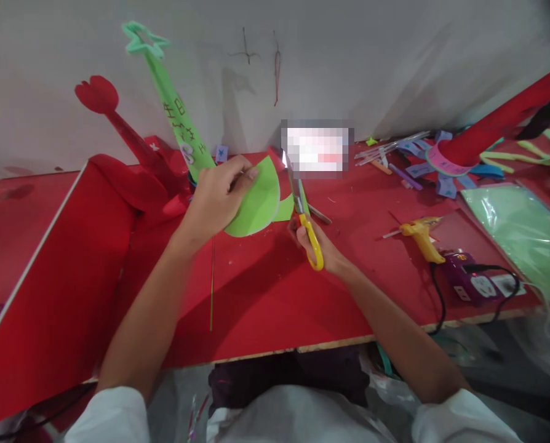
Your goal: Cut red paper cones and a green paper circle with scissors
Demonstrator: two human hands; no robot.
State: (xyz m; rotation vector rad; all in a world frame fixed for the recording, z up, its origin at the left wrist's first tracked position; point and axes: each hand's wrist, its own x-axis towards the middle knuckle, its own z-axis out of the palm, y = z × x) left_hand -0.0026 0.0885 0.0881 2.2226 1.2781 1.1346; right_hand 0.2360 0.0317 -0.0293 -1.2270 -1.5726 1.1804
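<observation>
Pinched in my left hand (219, 194) is a green paper piece (259, 200) with a rounded lower edge, held above the red table. My right hand (318, 243) grips scissors (309, 237) with yellow handles, blades pointing up and away, just right of the paper. The blades look close together and do not touch the rounded piece. Another green scrap (284, 210) shows between the two hands. A thin green stick (211, 289) lies on the table below my left hand.
Behind my left hand rise a green cone (176, 117) with a star and a red tulip shape (98, 95). A red panel (48, 277) stands left. A yellow glue gun (420, 237), purple box (469, 283) and plastic-wrapped green sheets (524, 227) lie right.
</observation>
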